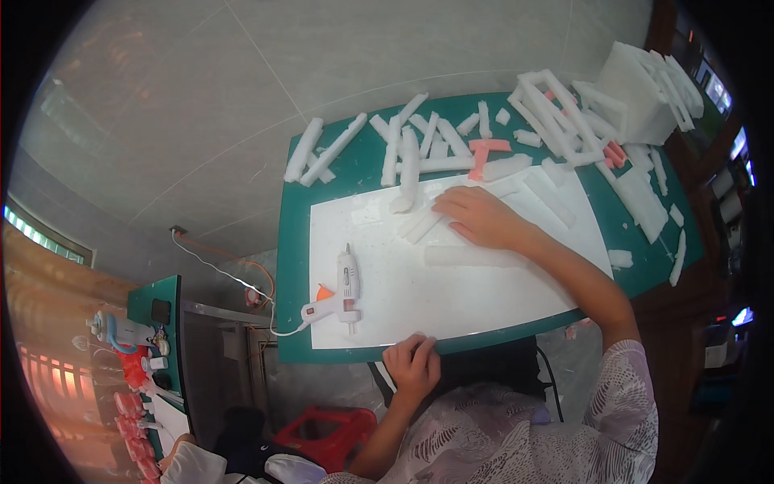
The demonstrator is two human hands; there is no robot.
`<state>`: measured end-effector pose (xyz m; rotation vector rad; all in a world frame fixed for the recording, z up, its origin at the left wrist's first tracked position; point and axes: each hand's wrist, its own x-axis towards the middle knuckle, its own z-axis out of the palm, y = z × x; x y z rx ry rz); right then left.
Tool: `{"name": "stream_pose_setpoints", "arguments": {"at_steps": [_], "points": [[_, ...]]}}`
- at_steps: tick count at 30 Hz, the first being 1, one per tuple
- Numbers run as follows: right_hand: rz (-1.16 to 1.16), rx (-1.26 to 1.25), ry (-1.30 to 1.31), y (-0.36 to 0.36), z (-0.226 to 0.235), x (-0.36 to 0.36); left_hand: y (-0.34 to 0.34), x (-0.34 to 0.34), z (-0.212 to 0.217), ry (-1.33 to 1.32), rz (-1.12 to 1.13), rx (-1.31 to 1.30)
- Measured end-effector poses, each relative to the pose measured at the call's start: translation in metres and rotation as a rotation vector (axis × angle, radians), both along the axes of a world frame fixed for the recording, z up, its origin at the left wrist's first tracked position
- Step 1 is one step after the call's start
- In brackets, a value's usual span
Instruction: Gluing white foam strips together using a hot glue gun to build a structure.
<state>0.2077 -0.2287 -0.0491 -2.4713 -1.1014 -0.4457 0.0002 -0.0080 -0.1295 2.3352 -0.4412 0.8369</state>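
My right hand (481,218) reaches across the white board (387,302), palm down with fingers stretched out. Its fingertips rest on or just over short white foam strips (421,224); the palm hides part of them. A longer white foam strip (472,256) lies nearer me, partly beneath my wrist, and a flat foam piece (551,202) is to the right. At the table's front edge my left hand (413,365) has its fingers curled in, with nothing visible in them. A white hot glue gun (343,289) with an orange trigger lies on the board's left side.
Many white foam strips (391,153) litter the back of the green table (294,242). Coral-pink pieces (486,155), a foam frame (556,117) and a large foam block (637,93) stand toward the right. The glue gun's white cord (272,310) runs off left. A red stool (326,431) stands below.
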Motion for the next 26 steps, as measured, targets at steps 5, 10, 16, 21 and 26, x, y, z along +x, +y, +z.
{"name": "stream_pose_setpoints", "arguments": {"at_steps": [5, 10, 16, 21, 26], "points": [[-0.014, -0.192, 0.097, 0.012, -0.010, 0.025, -0.001, -0.002, -0.004, -0.014, 0.022, -0.005], [-0.042, -0.182, 0.105, 0.014, -0.007, 0.019, -0.002, -0.003, -0.007, -0.015, 0.018, -0.042], [-0.098, -0.162, 0.104, 0.008, 0.018, -0.006, 0.001, -0.003, -0.009, -0.007, 0.005, -0.038], [-0.065, -0.104, 0.161, 0.004, 0.041, -0.034, 0.001, -0.004, -0.002, 0.031, -0.011, -0.046], [-0.020, -0.086, 0.201, 0.006, 0.047, -0.066, 0.001, -0.010, 0.026, 0.228, -0.042, -0.234]]}}
